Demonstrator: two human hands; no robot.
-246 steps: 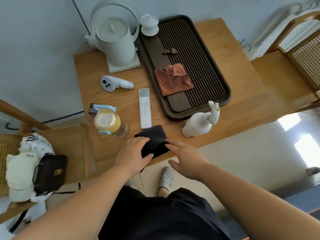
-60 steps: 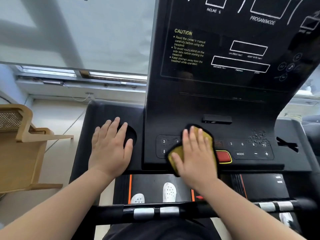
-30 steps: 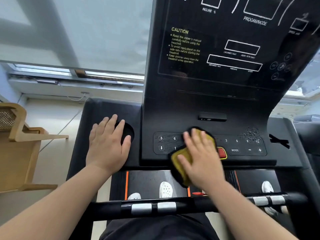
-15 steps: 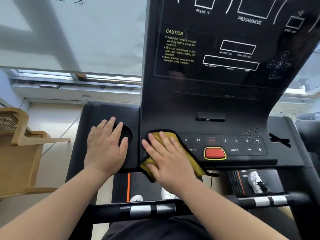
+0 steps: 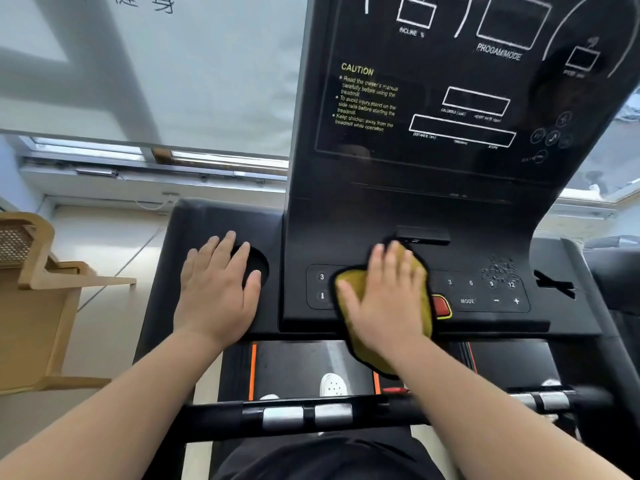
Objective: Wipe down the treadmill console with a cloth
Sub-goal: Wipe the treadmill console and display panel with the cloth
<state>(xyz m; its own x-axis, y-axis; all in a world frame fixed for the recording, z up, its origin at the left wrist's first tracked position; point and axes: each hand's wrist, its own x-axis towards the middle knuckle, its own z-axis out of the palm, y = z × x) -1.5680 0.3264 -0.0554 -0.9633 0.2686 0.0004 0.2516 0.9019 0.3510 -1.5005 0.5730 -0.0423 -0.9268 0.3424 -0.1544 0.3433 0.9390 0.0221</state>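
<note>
The black treadmill console (image 5: 433,188) rises in front of me, with a row of buttons along its lower panel. A yellow cloth (image 5: 351,287) with a dark edge lies on the middle of that button row. My right hand (image 5: 391,299) presses flat on the cloth with straight fingers. The cloth's lower end hangs over the console's front edge. It covers most of the red stop button (image 5: 441,306). My left hand (image 5: 218,289) rests flat on the left side tray, its fingers over the round cup holder (image 5: 258,270).
A black handlebar (image 5: 311,415) with silver grip sensors crosses in front of my waist. The running belt and my white shoe (image 5: 332,384) show below the console. A wooden chair (image 5: 38,299) stands to the left. A window with a blind is behind.
My right hand slid the cloth to the right along the button row, from its left end to the middle, half covering the red button. My left hand stayed in place.
</note>
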